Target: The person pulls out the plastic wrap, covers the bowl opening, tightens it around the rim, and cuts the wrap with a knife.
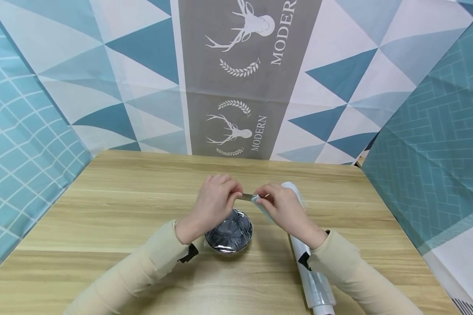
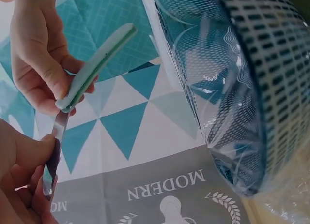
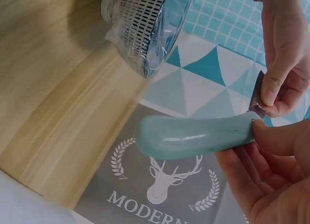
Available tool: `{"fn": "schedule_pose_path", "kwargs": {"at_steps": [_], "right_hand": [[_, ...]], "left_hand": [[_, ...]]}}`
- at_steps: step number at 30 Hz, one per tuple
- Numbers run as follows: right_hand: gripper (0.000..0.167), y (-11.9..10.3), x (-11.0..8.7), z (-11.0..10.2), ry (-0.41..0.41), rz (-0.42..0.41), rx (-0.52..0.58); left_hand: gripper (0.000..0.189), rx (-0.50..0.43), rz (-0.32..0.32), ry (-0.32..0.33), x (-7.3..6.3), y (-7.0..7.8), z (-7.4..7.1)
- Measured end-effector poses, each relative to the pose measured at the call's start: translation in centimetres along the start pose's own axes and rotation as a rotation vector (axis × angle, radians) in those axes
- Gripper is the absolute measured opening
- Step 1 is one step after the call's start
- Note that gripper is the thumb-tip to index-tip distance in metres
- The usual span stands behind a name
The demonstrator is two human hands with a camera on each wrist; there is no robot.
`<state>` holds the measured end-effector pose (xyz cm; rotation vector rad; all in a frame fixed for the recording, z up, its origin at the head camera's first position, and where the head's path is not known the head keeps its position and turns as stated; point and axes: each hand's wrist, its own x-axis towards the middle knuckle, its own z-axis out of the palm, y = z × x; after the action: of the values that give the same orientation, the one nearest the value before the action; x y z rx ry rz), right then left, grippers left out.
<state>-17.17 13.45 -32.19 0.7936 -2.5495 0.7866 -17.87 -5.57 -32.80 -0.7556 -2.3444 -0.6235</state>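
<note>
left hand (image 1: 214, 199): pinched the bare metal blade (image 2: 54, 154) of a small knife between thumb and fingertips, held above the bowl.
right hand (image 1: 280, 205): closed around the pale green handle (image 3: 193, 135), thumb and fingers curled on its end nearest the blade.
knife: hung in the air between both hands, over the desk (image 1: 114, 205), touching nothing else.
bowl (image 1: 229, 234): sat on the desk just below the left hand, patterned, covered with clear cling film stretched over its mouth.
cling film roll (image 1: 313, 275): lay on the desk under the right forearm, running toward the near edge.
handling, judged: knife looked light and stiff; handle smooth and glossy, likely a little slippery; blade thin, best held by its flat sides, away from the edge; handle the safer place to grip.
backdrop: patterned cloth with triangles and a deer print behind the desk.
</note>
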Motion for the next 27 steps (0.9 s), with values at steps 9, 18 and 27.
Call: {"fn": "schedule_pose_path", "kwargs": {"at_steps": [9, 18, 27], "right_hand": [[0.013, -0.3, 0.2, -0.3, 0.016, 0.208, 0.170], [0.019, -0.7, 0.7, 0.1, 0.030, 0.417, 0.507], [0.021, -1.0, 1.1, 1.0, 0.101, 0.563, 0.909]], "left_hand": [[0.006, -0.150, -0.110, 0.044, -0.2, 0.0, 0.1], [0.006, -0.273, -0.163, 0.127, -0.3, -0.1, 0.3], [0.008, -0.352, -0.221, 0.136, -0.5, 0.0, 0.7]]}}
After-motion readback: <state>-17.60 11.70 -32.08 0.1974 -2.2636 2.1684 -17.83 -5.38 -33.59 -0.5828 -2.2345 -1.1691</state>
